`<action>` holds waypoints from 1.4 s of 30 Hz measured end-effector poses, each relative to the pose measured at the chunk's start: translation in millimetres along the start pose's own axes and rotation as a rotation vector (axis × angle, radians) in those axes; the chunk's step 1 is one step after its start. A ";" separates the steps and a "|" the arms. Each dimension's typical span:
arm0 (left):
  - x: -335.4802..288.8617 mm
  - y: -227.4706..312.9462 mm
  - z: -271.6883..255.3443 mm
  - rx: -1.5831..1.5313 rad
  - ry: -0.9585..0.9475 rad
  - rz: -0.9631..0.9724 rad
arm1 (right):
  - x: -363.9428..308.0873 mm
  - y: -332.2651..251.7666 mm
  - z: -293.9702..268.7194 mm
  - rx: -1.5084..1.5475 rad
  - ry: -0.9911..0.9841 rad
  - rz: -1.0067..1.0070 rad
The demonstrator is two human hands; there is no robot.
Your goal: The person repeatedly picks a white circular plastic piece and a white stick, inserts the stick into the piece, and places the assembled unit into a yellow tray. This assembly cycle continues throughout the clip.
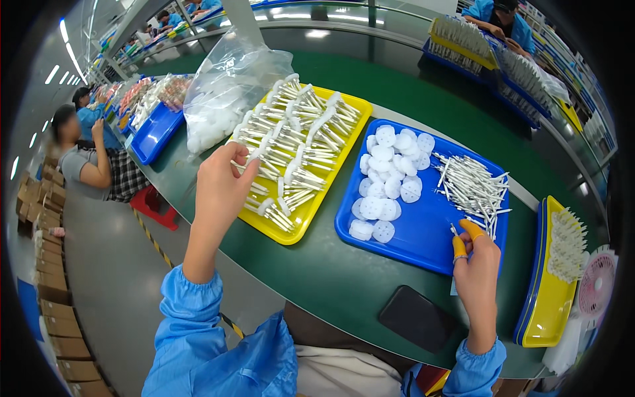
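My left hand (225, 178) is at the left side of a yellow tray (296, 233), its thumb and fingertips closed together beside the white assemblies there; what they grip is hidden. On that tray lie several rows of white assemblies (278, 152), thin sticks with silvery ends set in round white discs. My right hand (477, 261), with yellow finger cots on thumb and finger, is over the near right part of a blue tray (417, 241). It pinches a thin white stick (454, 229). Behind it is a loose pile of such sticks (471, 185); flat white discs with holes (390, 165) lie on the tray's left.
A clear bag of white parts (228, 99) stands behind the yellow tray. Near the table's front edge lies a black phone (417, 317). Stacked trays (546, 311) and a pink fan (596, 283) are at the right. Other people sit at left and far right.
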State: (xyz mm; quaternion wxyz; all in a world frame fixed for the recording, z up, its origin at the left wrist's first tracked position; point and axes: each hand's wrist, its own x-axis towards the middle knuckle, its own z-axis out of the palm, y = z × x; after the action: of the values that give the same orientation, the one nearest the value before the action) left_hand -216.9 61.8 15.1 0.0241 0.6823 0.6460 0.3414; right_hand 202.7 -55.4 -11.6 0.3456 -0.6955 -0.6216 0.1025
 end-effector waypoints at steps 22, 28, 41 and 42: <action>-13.3 182.1 111.6 -0.174 -0.436 0.568 | 0.1 -10.0 -20.8 0.225 -0.064 -0.159; -26.2 196.6 96.6 -0.772 -0.879 0.050 | -6.5 -20.0 -28.7 0.341 -0.024 -0.208; -57.0 194.7 95.0 -0.810 -0.686 0.209 | -8.1 -19.9 -30.6 0.264 -0.143 -0.310; -58.1 194.3 95.0 -0.795 -0.680 0.211 | -8.2 -18.3 -29.5 0.250 -0.146 -0.310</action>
State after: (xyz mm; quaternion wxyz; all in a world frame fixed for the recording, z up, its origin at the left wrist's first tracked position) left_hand 2.4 16.5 9.2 0.4542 0.7539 0.3506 0.3199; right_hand 203.4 -73.6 19.0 0.3947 -0.5341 -0.7269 0.1746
